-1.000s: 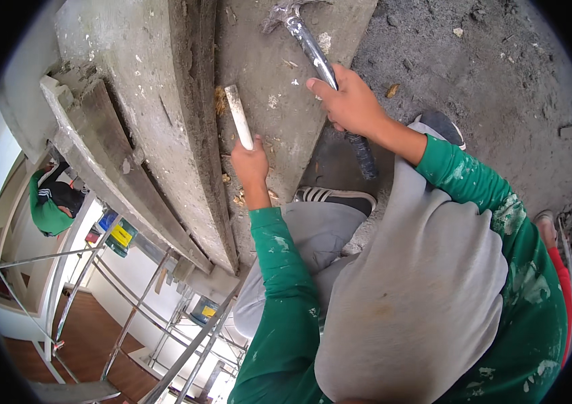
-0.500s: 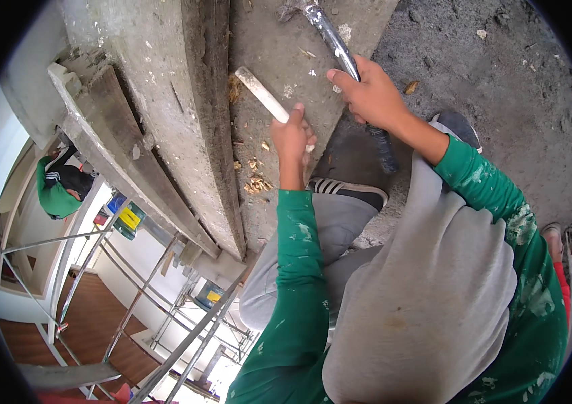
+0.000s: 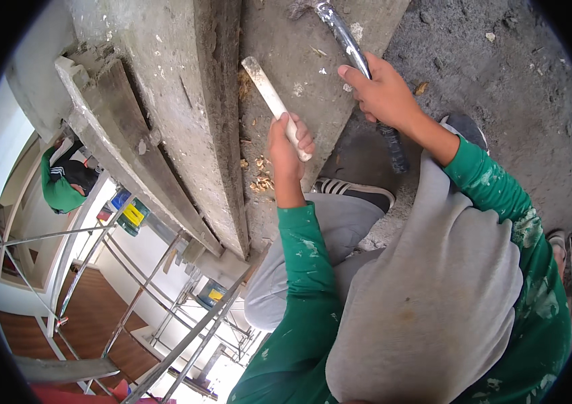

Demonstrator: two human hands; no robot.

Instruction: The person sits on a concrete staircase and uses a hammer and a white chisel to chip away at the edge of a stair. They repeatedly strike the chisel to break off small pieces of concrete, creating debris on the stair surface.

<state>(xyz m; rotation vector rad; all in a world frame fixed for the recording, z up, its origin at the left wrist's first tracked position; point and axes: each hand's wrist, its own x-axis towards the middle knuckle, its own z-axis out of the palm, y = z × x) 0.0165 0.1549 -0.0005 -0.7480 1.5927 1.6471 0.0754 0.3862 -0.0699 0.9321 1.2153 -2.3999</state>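
Observation:
My left hand is closed around a short whitish stick, its worn, greyish far end pointing up beside the concrete beam. I cannot make out whether the stick is wood or plastic. In my right hand is a hammer, gripped around its dark handle. The hammer's head lies at the top edge of the view, partly cut off, over the concrete slab. Its black grip end sticks out below my hand. Stick and hammer are apart. Yellowish chips lie on the slab near my left wrist.
A long concrete beam runs along my left. Beyond it, lower down, stand metal scaffold poles and a person in green. Rough dark ground spreads to the right. My striped shoe is close to the slab.
The stick has tilted more upright in my left hand, whose curled fingers now show more. Both hands and the hammer appear slightly farther right, as the whole view has shifted.

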